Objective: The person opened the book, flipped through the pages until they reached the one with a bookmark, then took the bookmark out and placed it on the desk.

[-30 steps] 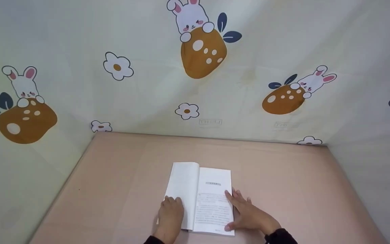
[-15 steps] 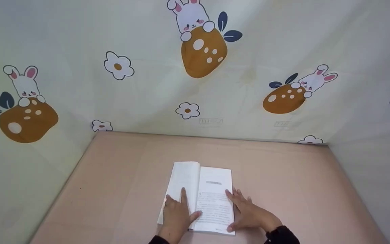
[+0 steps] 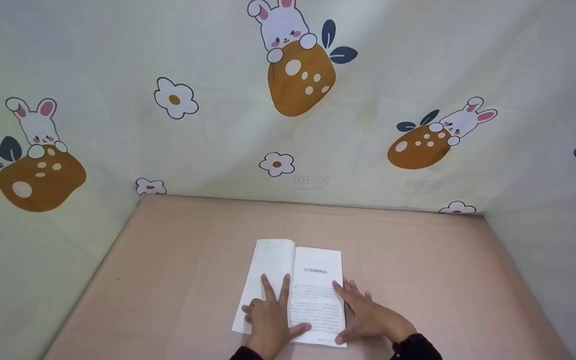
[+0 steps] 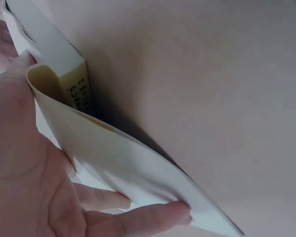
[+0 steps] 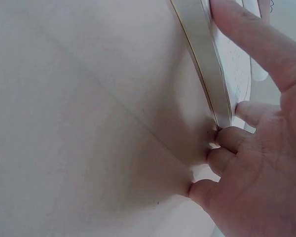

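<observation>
A book (image 3: 315,300) lies spread on the table before me, its left side a blank white leaf (image 3: 270,257) and its right page carrying printed lines below a small grey heading. Across the left leaf rests my left hand (image 3: 273,317), two fingers stretched toward the top and the thumb reaching onto the right page. In the left wrist view the leaf bows up near a yellow spine (image 4: 76,84) with dark lettering. My right hand (image 3: 373,317) steadies the right edge: thumb and index finger touch the page, while other fingertips sit beside the page block (image 5: 202,54) at table level.
The pinkish tabletop (image 3: 208,240) stretches around the book. Pale fabric walls (image 3: 218,140) printed with rabbits, orange fruit and flowers enclose the back and both sides. Dark sleeves (image 3: 415,347) cover the wrists.
My left hand has moved from the left edge of the leaf rightward toward the fold, and its curled fingers have spread out. The right hand has stayed at the right edge.
</observation>
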`<action>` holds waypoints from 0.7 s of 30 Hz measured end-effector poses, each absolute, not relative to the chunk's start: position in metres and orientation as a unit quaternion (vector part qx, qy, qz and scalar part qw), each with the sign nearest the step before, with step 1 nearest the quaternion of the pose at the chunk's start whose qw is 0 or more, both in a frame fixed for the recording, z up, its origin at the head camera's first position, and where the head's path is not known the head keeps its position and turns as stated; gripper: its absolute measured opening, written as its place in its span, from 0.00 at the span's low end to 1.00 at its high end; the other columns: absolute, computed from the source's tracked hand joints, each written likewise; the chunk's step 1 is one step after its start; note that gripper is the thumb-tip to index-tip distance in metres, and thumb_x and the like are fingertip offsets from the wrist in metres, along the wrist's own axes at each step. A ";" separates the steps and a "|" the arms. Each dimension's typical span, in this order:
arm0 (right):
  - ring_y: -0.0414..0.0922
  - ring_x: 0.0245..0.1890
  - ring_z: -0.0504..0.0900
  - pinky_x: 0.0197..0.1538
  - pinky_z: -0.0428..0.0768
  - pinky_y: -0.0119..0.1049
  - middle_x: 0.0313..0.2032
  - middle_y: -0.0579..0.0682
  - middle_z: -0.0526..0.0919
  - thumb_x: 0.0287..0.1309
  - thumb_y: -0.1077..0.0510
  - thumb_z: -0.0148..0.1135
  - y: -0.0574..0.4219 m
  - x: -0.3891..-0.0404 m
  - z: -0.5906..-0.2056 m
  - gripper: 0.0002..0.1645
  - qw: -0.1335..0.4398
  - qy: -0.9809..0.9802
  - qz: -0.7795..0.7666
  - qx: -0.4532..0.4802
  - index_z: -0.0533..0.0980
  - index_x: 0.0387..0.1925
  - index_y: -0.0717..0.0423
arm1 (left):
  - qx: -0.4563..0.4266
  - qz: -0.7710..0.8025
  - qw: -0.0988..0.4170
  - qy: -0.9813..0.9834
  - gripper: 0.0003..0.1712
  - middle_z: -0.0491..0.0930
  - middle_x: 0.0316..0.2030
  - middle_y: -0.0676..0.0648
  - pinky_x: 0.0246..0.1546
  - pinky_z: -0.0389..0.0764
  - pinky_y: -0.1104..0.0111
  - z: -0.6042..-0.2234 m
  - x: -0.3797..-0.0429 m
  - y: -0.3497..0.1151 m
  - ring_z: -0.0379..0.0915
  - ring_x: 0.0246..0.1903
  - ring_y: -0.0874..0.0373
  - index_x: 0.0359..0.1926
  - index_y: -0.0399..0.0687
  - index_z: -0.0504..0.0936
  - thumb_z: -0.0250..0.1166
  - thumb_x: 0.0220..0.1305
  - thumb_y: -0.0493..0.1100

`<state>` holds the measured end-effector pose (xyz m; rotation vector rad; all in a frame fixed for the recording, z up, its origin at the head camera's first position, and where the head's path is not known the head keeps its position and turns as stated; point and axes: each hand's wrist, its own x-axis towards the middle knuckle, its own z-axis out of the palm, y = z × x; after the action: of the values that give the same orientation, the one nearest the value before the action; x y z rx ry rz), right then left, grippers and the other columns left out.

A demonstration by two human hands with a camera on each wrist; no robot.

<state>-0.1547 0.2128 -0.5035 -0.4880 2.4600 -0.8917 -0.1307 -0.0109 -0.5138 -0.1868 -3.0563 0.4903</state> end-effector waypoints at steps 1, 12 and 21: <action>0.64 0.71 0.35 0.66 0.35 0.65 0.70 0.69 0.37 0.32 0.44 0.76 0.213 -0.154 -0.504 0.70 0.238 0.897 -0.326 -0.178 0.45 0.71 0.61 | -0.063 0.167 0.018 -0.984 0.62 0.65 0.63 0.34 0.20 0.80 0.63 -0.514 -0.130 -0.010 0.78 0.24 0.41 0.70 0.69 0.53 0.34 0.34 0.90; 0.66 0.70 0.36 0.65 0.35 0.67 0.69 0.71 0.37 0.33 0.42 0.75 0.215 -0.155 -0.503 0.70 0.241 0.897 -0.318 -0.189 0.45 0.71 0.62 | -0.070 0.178 -0.015 -0.981 0.53 0.61 0.65 0.33 0.18 0.80 0.61 -0.511 -0.126 -0.003 0.78 0.22 0.37 0.67 0.85 0.51 0.33 0.35 0.90; 0.65 0.70 0.34 0.66 0.34 0.66 0.70 0.69 0.36 0.32 0.43 0.76 0.212 -0.157 -0.503 0.71 0.251 0.897 -0.318 -0.177 0.44 0.72 0.59 | -0.069 0.162 -0.026 -0.984 0.51 0.60 0.65 0.32 0.18 0.80 0.61 -0.511 -0.126 -0.002 0.79 0.27 0.34 0.66 0.88 0.50 0.34 0.36 0.90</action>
<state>-0.1567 0.2122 -0.5032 -0.4818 2.4404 -0.8667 -0.1260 -0.0023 -0.5106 -0.2214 -3.1434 0.5178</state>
